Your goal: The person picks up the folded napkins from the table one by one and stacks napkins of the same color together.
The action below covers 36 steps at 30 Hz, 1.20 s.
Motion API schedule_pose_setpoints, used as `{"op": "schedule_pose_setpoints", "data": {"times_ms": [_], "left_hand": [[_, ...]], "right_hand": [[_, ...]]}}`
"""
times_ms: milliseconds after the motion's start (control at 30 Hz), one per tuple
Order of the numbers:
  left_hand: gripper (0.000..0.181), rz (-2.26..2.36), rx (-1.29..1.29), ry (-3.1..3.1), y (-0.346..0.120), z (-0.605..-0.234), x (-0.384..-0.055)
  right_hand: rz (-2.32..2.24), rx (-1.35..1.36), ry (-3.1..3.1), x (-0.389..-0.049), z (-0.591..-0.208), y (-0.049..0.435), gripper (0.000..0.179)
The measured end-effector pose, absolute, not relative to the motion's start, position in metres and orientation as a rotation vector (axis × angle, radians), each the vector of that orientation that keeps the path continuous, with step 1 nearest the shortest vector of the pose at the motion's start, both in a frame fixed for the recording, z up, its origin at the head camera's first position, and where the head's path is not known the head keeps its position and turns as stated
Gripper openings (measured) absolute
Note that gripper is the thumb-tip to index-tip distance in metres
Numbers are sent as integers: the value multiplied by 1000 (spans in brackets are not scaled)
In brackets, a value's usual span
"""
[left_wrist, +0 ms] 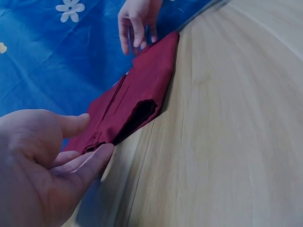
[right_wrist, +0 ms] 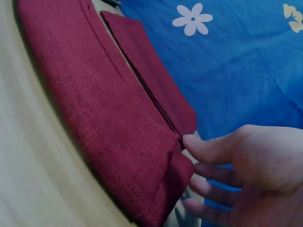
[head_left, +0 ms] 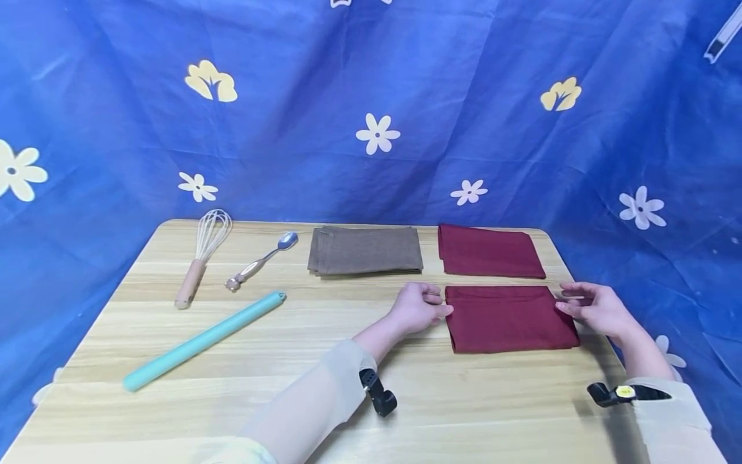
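Observation:
A folded dark red cloth [head_left: 510, 322] lies flat on the wooden table, between both hands. At its left edge is my left hand [head_left: 416, 308], thumb and fingers spread apart around the corner with fingertips right at the fabric. Seen in the left wrist view, the cloth's [left_wrist: 137, 94] folded layers gape at the near end. My right hand [head_left: 599, 309] is at the opposite edge; its thumb tip meets the cloth's far right corner in the right wrist view, while the relaxed fingers [right_wrist: 218, 175] stay beside the edge.
Behind lies a second folded dark red cloth [head_left: 489, 251], with a folded grey-brown cloth [head_left: 368, 250] to its left. Farther left are a whisk [head_left: 197, 270], a spoon [head_left: 261, 261] and a turquoise rod [head_left: 203, 341]. A blue flowered curtain [head_left: 290, 129] hangs behind the table [head_left: 464, 412].

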<state>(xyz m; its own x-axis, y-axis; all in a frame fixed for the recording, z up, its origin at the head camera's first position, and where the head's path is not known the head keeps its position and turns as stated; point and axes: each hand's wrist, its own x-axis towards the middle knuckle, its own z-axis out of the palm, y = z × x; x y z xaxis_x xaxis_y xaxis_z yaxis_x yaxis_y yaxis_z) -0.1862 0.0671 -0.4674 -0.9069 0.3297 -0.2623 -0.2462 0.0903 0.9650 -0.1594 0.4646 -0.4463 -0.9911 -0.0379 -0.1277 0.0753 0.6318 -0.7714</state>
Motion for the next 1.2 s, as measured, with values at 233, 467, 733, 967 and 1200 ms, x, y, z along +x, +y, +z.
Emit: {"op": "schedule_pose_setpoints", "data": {"times_ms": [233,467,733,967,1200], "left_hand": [[57,1861,42,1945,75,-467,-187],[59,1925,-15,1860,83,-470,-189],[61,1831,52,1893,89,-471,-190],[41,1706,197,2077,92,-470,-187],[33,1639,438,2236,94,-471,-182]], "right_hand": [[-1214,75,2654,-156,-454,467,67],[-1107,98,2730,-156,-458,468,69],[-1042,70,2761,-160,-464,469,55],[-1092,56,2731,-157,-461,465,39],[-1211,22,2653,-153,-455,466,38]]}}
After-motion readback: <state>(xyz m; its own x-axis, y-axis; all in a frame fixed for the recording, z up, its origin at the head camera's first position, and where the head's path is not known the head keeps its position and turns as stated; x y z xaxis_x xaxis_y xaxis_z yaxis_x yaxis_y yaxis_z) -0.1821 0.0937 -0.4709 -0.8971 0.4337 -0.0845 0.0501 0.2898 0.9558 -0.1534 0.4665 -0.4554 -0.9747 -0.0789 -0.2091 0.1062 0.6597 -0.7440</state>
